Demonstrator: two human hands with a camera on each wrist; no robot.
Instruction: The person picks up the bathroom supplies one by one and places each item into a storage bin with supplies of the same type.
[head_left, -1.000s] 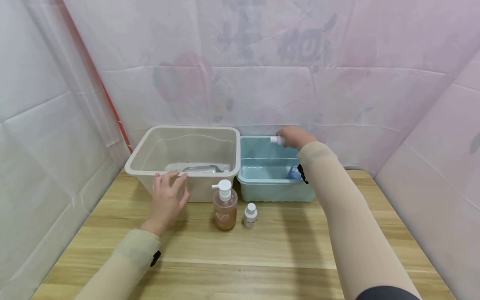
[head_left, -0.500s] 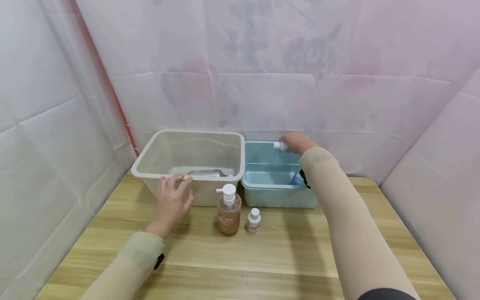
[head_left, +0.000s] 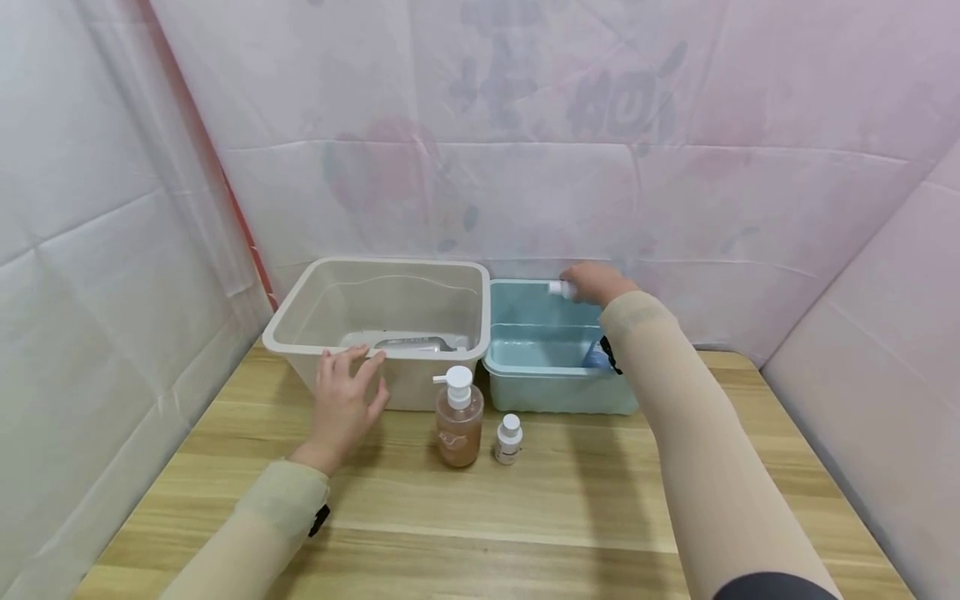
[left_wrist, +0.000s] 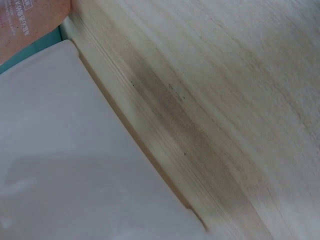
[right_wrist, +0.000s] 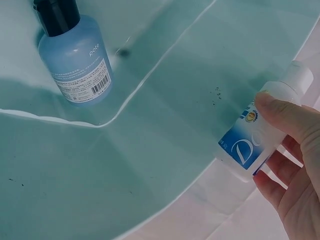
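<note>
Bottle (right_wrist: 260, 137) in the right hand (head_left: 596, 282), white with a blue label and a white cap, pinched between thumb and curled fingers (right_wrist: 280, 165) over the far rim of the blue bin (head_left: 517, 360). Down inside that bin lies a pale blue bottle (right_wrist: 77, 60) with a dark cap, well apart from the held one. Left hand (head_left: 343, 400) rests flat against the front wall of the beige tub (head_left: 300, 321), fingers straight, tips touching the rim, gripping nothing. Tub and bin stand side by side, touching, against the draped back wall. Something grey lies on the tub's floor, too dim to tell what. Out front on the wooden table (head_left: 525, 517) stands a pump bottle (head_left: 459, 421) of amber liquid, with a small white-capped vial (head_left: 508, 439) just beside it.
</note>
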